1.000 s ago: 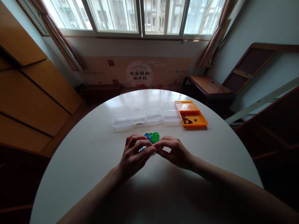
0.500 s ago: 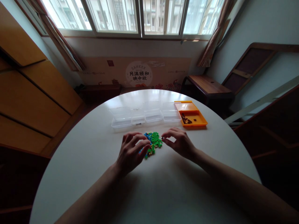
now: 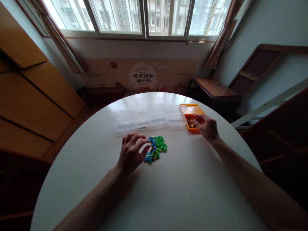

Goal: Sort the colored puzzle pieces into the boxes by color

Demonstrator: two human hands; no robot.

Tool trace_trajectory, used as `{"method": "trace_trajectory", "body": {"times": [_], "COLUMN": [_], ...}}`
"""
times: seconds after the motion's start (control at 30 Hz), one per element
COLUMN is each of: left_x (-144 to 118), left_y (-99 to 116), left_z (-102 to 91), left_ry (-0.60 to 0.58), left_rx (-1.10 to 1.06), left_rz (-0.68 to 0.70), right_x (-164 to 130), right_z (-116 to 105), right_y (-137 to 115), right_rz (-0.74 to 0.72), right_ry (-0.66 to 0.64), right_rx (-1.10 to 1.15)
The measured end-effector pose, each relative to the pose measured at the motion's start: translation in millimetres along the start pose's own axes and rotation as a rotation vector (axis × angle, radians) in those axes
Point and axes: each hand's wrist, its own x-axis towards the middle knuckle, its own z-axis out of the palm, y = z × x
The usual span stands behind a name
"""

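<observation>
A pile of small green, blue and yellow building bricks (image 3: pixel 160 143) lies near the middle of the round white table (image 3: pixel 178 192). At its left edge, my left hand (image 3: pixel 133 150) hovers with curved fingers and the thumb apart, holding nothing that I can see. My right hand (image 3: pixel 207 127) is over the orange box (image 3: pixel 193 130), its fingertips drawn together above the tray. Whatever lies between those fingertips is hidden. Several small dark brown bricks (image 3: pixel 190 123) rest inside this box, partly covered by my fingers. The box's lid (image 3: pixel 192 109) is folded back.
Left of the orange box stands a row of several clear plastic boxes (image 3: pixel 157 120) with raised lids. A tiny dark piece (image 3: pixel 142 127) is by one of them. Beyond the table are a wooden stool (image 3: pixel 216 86) and a window.
My right hand has moved from the pile, with a small dark brick in its pinch, right and away to the orange box. My left hand has drawn back slightly left, uncovering more blue bricks.
</observation>
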Motion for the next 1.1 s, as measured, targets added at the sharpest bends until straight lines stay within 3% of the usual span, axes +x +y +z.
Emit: {"method": "trace_trajectory", "body": {"times": [0.23,0.6,1.1], "left_x": [-0.9,-2.1,1.2], "left_y": [-2.0,-2.3,0.7], "left_z": [-1.4,-2.2,0.0], "left_ry": [-0.037,-0.263,-0.298], "left_rx": [-0.042,-0.126,-0.177], "left_rz": [-0.051,-0.062,-0.157], "right_x": [-2.4,-9.4,-12.8], "right_z": [4.0,9.7,8.5], "right_y": [-2.5,-14.3,-26.6], "right_rz": [0.003,-0.098,-0.122], "right_ry": [-0.012,-0.071,-0.086], "right_rx": [0.02,0.002,0.011]}}
